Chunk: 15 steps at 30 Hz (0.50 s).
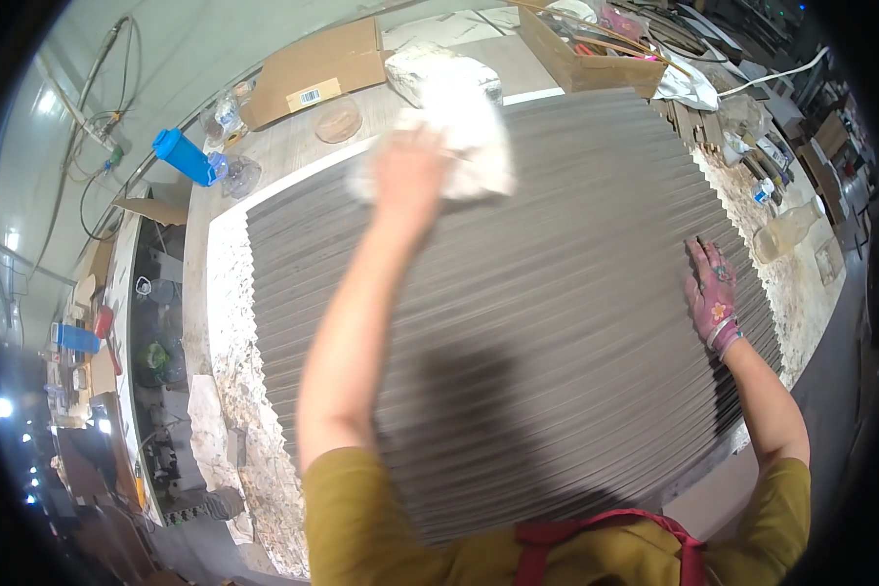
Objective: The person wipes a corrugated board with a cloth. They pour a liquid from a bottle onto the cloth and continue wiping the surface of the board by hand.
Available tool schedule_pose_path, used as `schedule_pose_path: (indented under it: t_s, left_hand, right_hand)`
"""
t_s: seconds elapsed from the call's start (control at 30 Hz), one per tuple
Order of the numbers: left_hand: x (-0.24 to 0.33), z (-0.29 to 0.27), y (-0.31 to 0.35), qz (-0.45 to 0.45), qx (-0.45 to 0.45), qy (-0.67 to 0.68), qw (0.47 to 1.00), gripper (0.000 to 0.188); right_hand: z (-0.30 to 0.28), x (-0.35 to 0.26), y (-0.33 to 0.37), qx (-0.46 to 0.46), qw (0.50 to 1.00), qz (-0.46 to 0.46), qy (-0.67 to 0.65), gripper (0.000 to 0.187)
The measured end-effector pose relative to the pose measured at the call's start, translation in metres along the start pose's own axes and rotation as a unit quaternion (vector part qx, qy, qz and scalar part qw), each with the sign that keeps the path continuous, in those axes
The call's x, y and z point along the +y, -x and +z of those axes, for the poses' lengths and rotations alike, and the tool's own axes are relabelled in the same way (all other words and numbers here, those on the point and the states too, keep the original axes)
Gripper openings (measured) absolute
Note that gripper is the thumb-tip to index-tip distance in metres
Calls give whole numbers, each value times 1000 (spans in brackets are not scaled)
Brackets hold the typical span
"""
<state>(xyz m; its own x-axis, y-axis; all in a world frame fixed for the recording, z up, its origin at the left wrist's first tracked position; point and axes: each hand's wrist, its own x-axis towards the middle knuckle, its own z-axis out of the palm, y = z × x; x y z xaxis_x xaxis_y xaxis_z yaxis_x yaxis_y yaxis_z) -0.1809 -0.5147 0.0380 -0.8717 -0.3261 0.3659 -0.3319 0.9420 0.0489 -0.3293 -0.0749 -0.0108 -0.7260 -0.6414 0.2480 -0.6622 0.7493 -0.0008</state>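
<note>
A large grey-brown ribbed panel point(557, 293) lies in front of me, its grooves running roughly across from left to right. Near its far left edge my bare left hand point(410, 171) holds a bright white cloth point(479, 161) against the surface. That hand and the cloth are smeared by motion, and the fingers are partly lost in the glare. My right hand point(713, 293), in a pink glove with a flower on its back, rests flat near the panel's right edge, fingers stretched out. It holds nothing.
Past the far edge lie a cardboard piece point(317, 73), a round pinkish lid or disc point(339, 122), a crumpled white bundle point(420, 73) and an open cardboard box point(591, 63). A blue bottle point(181, 156) stands at the far left. A clear bottle point(789, 231) lies at the right.
</note>
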Motion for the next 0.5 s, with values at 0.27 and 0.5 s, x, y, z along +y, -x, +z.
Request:
schedule_pose_path:
  t_s: [0.27,0.5]
  left_hand:
    - [-197,36,140,-112,26,-213,970,33]
    - [-69,-77,138,-234,210,236,919,42]
  right_hand:
    - [-5,-1,3,12,999,-4,-32,51]
    - [-16,4,4,-56,995,54,-66,58]
